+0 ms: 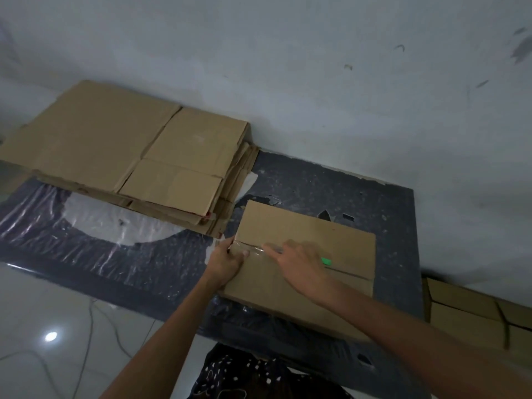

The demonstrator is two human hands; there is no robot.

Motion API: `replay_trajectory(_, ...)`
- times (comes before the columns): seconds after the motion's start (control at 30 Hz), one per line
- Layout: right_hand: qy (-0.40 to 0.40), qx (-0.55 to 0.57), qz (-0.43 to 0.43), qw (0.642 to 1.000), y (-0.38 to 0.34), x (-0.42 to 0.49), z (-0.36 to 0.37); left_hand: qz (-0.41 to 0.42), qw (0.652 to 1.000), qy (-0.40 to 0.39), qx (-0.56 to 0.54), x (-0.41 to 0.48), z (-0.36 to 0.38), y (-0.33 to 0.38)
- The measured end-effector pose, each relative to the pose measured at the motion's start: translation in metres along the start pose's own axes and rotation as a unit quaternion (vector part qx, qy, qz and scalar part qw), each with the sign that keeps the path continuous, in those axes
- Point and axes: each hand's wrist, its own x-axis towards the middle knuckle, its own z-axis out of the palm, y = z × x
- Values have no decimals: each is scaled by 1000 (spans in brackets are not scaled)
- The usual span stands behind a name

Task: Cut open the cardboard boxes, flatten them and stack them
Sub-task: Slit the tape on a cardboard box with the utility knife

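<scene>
Gripping the left end of a closed cardboard box (302,226) with the left hand (227,263), thumb by its taped seam (256,249); holding a blurred green-handled tool (326,261) in the right hand (299,263) over that seam. Lying on a dark mat (388,203), just beside a stack of flattened cardboard (121,145).

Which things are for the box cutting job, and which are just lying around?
For the job: taped box, held by left hand; green tool in right hand, probably the cutter; flattened stack; waiting boxes at right.
Just lying about: plastic sheet, dark mat, white cable.
</scene>
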Motion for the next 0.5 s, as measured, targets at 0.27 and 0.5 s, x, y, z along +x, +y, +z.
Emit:
replay_trajectory(0.27, -59, -23, 78, 995, 76, -67, 34, 103, 957, 0, 270, 4, 13, -9)
replay_trajectory(0.5, -1, -65, 120, 991, 146, -132, 63, 101, 921, 45, 372, 2, 18, -10)
